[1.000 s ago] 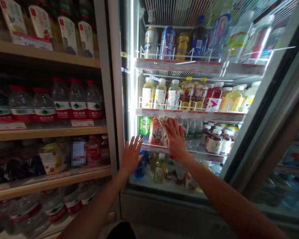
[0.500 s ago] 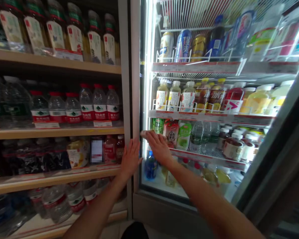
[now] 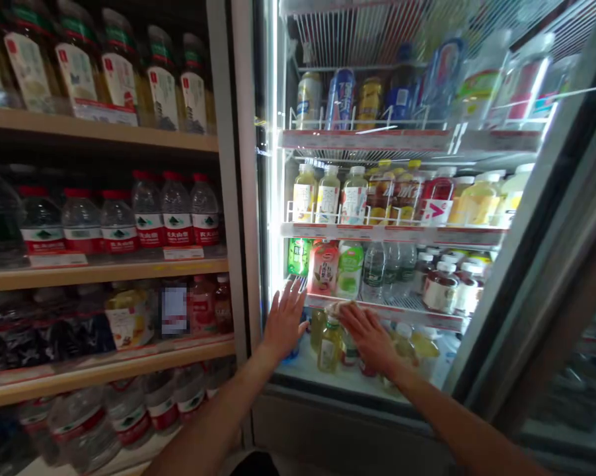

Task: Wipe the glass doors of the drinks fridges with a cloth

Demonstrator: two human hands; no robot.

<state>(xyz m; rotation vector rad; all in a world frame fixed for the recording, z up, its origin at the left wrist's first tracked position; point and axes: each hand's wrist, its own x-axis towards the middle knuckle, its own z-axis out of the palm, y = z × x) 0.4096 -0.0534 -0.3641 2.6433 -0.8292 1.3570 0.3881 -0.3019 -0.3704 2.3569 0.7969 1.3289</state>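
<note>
In the head view my left hand [image 3: 284, 322] lies with its fingers spread against the glass door [image 3: 291, 370] of a lit drinks fridge, near its left edge. Nothing is in it. My right hand [image 3: 370, 336] is farther right over the glass, its fingers flat on a pale, crumpled cloth [image 3: 345, 307] that shows at the fingertips. Most of the cloth is hidden under the hand. Behind the glass, close to my hands, are a pink drink bottle [image 3: 322, 268], a green-labelled bottle [image 3: 350, 269] and a yellow bottle [image 3: 330, 347].
Wooden shelves [image 3: 179, 266] on the left hold red-capped water bottles [image 3: 163, 210] and tea bottles [image 3: 162, 89]. The fridge's metal frame [image 3: 245, 158] stands between shelves and glass. A dark door frame [image 3: 519, 264] slants along the right side.
My right hand has moved right and down across the glass with the cloth. My left hand has shifted right from the fridge frame onto the glass. The view has turned slightly right.
</note>
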